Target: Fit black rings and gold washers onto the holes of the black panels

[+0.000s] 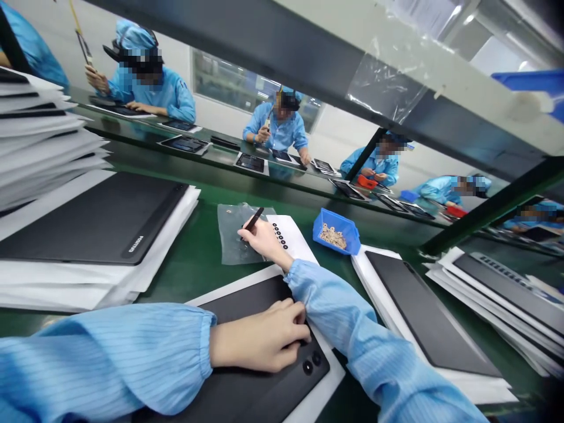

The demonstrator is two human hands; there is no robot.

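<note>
My left hand (264, 338) lies curled on a dark flat tablet back cover (247, 388) resting on a white sheet in front of me, beside its two round camera holes (312, 363). My right hand (263, 239) reaches forward and pinches a thin black tool (254, 219), its tip over a clear plastic bag (233, 235). A white strip with a row of black rings (282, 235) lies just right of that hand. Both arms wear blue sleeves.
A blue bin of small tan parts (337, 232) sits ahead on the right. Stacks of dark covers on white sheets stand at the left (101, 220) and right (423, 317). Several people in blue work across a green conveyor (211, 176). A dark shelf beam (308, 64) runs overhead.
</note>
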